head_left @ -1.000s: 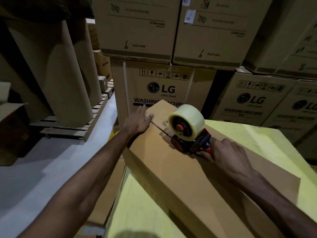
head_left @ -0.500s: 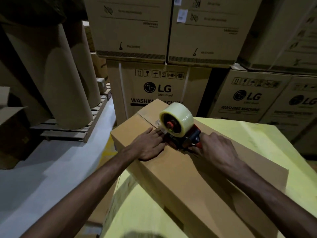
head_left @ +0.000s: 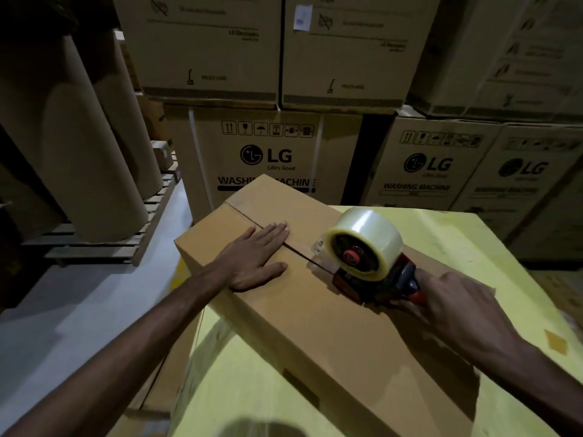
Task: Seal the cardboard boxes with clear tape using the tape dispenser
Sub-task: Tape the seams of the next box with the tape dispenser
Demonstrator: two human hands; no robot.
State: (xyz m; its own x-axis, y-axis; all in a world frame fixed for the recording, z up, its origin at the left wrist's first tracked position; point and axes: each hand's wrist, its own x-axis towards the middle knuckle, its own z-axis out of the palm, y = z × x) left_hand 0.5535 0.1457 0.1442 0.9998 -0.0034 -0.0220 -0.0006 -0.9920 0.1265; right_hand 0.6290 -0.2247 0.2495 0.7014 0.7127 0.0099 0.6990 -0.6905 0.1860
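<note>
Now the right hand (head_left: 454, 305) is gripping the tape dispenser (head_left: 366, 257) farther back along the box (head_left: 315, 326), left hand (head_left: 255, 257) pressing flat, fingers straight

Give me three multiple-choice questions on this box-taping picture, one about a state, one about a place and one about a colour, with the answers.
1. The right hand is: A open and flat; B gripping the tape dispenser; C curled, holding nothing.
2. The left hand lies: A on the tape dispenser; B flat on the cardboard box top; C raised in the air.
3. The hub of the tape roll is: A blue; B green; C red.
Answers: 1 B, its fingers wrap the dispenser's handle. 2 B, its straight fingers rest across the seam on the box top. 3 C, the hub shows red inside the ring of clear tape.
</note>
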